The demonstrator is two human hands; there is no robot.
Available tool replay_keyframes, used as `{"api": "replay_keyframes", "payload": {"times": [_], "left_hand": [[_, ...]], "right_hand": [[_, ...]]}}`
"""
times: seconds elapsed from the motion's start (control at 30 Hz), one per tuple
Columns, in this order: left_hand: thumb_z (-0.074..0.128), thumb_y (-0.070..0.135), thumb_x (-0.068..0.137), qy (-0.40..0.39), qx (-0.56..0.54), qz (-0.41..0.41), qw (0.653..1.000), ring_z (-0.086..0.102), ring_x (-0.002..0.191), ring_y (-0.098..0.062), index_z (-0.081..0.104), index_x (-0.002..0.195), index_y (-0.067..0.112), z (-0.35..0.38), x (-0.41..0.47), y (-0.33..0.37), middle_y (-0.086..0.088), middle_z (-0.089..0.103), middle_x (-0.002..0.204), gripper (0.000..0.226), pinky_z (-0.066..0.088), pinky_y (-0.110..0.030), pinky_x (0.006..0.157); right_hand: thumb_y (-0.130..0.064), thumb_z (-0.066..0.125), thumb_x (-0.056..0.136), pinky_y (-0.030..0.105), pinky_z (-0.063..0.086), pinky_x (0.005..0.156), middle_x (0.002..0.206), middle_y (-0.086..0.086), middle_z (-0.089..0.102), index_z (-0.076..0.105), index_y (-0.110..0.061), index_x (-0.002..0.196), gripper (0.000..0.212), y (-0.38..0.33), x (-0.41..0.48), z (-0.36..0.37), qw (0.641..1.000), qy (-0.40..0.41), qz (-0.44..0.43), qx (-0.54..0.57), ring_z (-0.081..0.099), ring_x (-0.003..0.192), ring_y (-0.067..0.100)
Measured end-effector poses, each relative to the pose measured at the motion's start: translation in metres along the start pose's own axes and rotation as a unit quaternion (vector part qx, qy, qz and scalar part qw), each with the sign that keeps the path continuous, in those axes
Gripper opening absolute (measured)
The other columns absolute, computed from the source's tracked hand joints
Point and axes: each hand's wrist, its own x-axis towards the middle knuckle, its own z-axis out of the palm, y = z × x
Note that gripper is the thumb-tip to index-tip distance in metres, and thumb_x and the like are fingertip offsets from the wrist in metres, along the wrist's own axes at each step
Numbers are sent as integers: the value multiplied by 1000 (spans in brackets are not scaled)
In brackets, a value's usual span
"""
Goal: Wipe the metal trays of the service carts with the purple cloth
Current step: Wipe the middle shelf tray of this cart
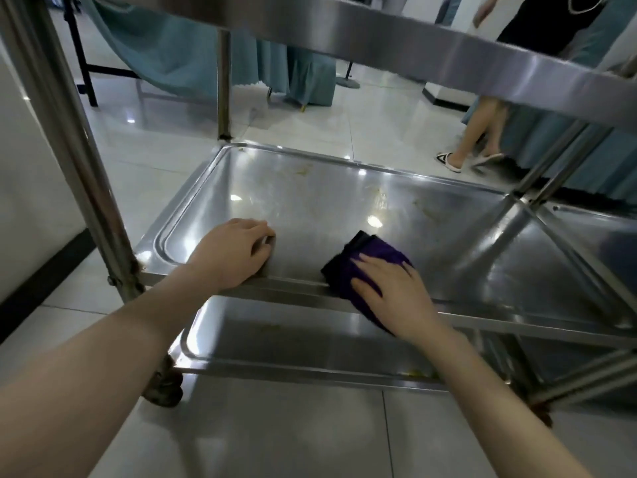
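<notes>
As the head view looks down through the cart, the right hand point(389, 291) lies flat on the purple cloth point(370, 255), fingers straight, pressing it down rather than clutching it. The cloth is folded into a dark wad and sits on the middle tray point(431, 243), against its near rim and partly over it. The left hand point(234, 251) rests on the same rim well to the left, fingers loosely curled and grasping nothing, seemingly as a brace. The tray's long side runs left to right, so most of its floor lies ahead of the cloth. Yellowish smears point(305, 170) show near the far edge, which probably calls for a forward push. The tray is shiny steel and scuffed.
</notes>
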Motion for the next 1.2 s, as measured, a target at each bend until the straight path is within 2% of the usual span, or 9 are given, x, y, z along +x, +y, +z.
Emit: {"api": "replay_keyframes", "payload": {"times": [0.1,0.2,0.4,0.57,0.67,0.83,1.0,1.13,1.2], "left_hand": [[49,33,96,7,-8,5,1000,54,114,-25,64,117,23,-1,-3,3,2,61,127,28,39,-31,94],[46,35,96,11,-4,16,1000,55,110,-25,64,116,22,3,-3,1,1,62,124,30,40,-33,95],[42,39,95,17,-25,40,999,55,108,-23,62,115,23,14,6,-11,3,63,117,32,44,-35,90],[52,37,88,75,8,60,995,57,89,-25,64,98,21,22,8,-15,1,65,97,23,43,-35,75],[53,39,86,107,29,77,991,58,84,-25,63,94,21,27,9,-17,0,64,94,23,41,-33,70],[47,45,86,81,43,85,992,58,85,-25,59,96,23,26,7,-17,1,63,98,27,43,-34,69],[53,45,88,20,35,45,998,59,97,-27,59,104,24,14,4,-7,1,62,109,27,48,-40,82],[54,45,89,18,35,23,999,58,95,-27,60,100,28,10,6,-3,4,61,106,20,46,-39,80],[57,43,90,1,37,17,999,57,96,-27,60,102,29,6,6,0,4,61,110,19,44,-39,80]], "right_hand": [[-60,23,94,37,21,113,145,-17,45,45,-43,139,52,-11,-30,-2,1000,-11,-9,-11,40,133,6],[-54,34,98,37,24,114,147,-13,44,46,-37,141,47,-4,4,-3,1000,-28,5,-1,40,135,10],[-46,32,100,48,25,112,145,-4,47,47,-35,137,42,7,88,-1,972,15,234,-25,43,131,25],[-49,33,101,41,15,116,153,-12,36,39,-38,144,45,-30,59,10,989,-12,146,-27,31,140,12],[-47,38,100,34,18,113,148,-14,43,45,-38,141,42,-42,12,5,994,10,109,-26,37,136,7],[-54,33,97,39,25,114,140,-13,52,52,-35,136,48,-47,-41,6,987,74,137,-41,48,127,8],[-47,37,100,41,30,110,147,-6,46,45,-33,141,44,23,42,-12,985,-8,167,-32,45,131,19],[-46,30,100,43,35,102,138,-1,53,48,-34,135,41,82,122,-18,980,-26,195,-43,49,123,25],[-48,27,99,47,29,106,145,-2,46,43,-35,139,45,88,132,-12,978,-43,200,-47,44,130,25]]}}
